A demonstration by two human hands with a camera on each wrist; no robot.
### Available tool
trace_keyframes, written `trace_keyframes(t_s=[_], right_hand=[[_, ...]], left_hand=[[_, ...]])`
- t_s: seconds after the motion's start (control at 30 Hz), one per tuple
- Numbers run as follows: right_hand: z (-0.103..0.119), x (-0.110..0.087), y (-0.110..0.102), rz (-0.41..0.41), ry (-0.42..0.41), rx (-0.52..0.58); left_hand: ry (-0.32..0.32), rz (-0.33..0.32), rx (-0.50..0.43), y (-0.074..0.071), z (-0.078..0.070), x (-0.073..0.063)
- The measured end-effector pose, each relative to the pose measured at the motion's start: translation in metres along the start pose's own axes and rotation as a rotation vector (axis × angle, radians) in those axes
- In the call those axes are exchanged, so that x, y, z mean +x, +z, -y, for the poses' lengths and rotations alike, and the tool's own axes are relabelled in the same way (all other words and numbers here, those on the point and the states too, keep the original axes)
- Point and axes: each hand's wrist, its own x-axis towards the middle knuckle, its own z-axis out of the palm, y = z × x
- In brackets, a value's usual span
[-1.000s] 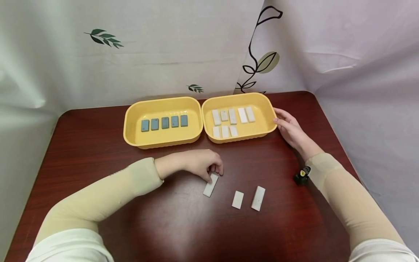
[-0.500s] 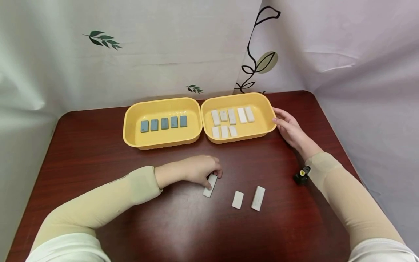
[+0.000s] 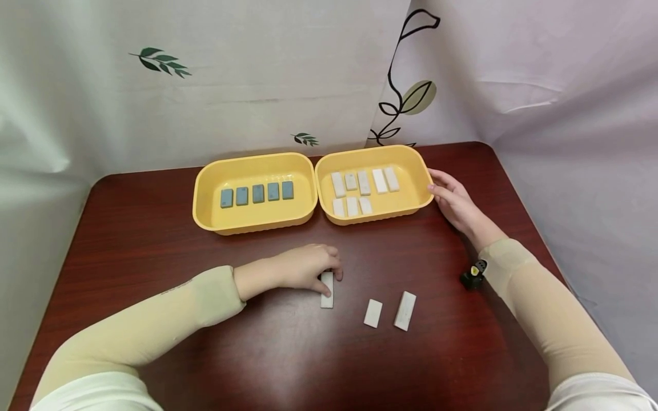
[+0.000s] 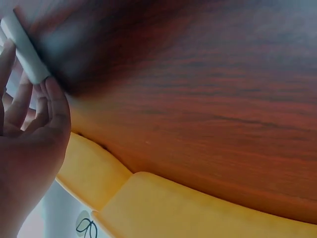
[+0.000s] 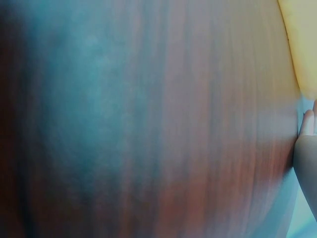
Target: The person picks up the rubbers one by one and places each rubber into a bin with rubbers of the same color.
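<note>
My left hand [image 3: 308, 268] pinches a long white block [image 3: 327, 294] on the table, thumb on its near part and fingertips by its far end. Close up in the left wrist view, the white block [image 4: 25, 47] slants between thumb and fingers. At the outer end of the right yellow tray [image 3: 380, 218], my right hand [image 3: 457, 205] holds the rim, thumb over the edge and fingers along the outside. Several white blocks lie in two rows in that tray. To the right of my left hand lie a short white block [image 3: 373, 313] and a longer white block [image 3: 405, 311].
The left yellow tray [image 3: 257, 227] stands against the right one and bears a row of several blue-grey blocks [image 3: 258, 193]. Near my right wrist is a small black device [image 3: 473, 275]. Pale curtains [image 3: 247, 74] surround the dark red table [image 3: 288, 365].
My left hand has shifted slightly left and nearer, and its white block has turned from a slant to nearly straight away from me. My right hand has stayed at the tray.
</note>
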Motion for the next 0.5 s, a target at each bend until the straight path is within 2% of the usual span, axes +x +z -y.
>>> trace_keyframes(t_s=[0.13,0.27,0.4,0.5], right_hand=[[0.000,0.001,0.000,-0.004,-0.004,0.005],[-0.001,0.001,0.000,-0.006,-0.006,0.006],[-0.001,0.001,-0.001,-0.008,-0.006,0.009],[-0.002,0.001,0.000,-0.009,-0.007,0.010]], left_hand=[[0.023,-0.052,0.019,0.003,0.003,-0.006],[0.006,-0.066,0.031,0.002,0.002,-0.012],[-0.023,-0.033,-0.021,-0.003,0.001,-0.015],[-0.052,0.027,-0.067,-0.012,-0.002,-0.014]])
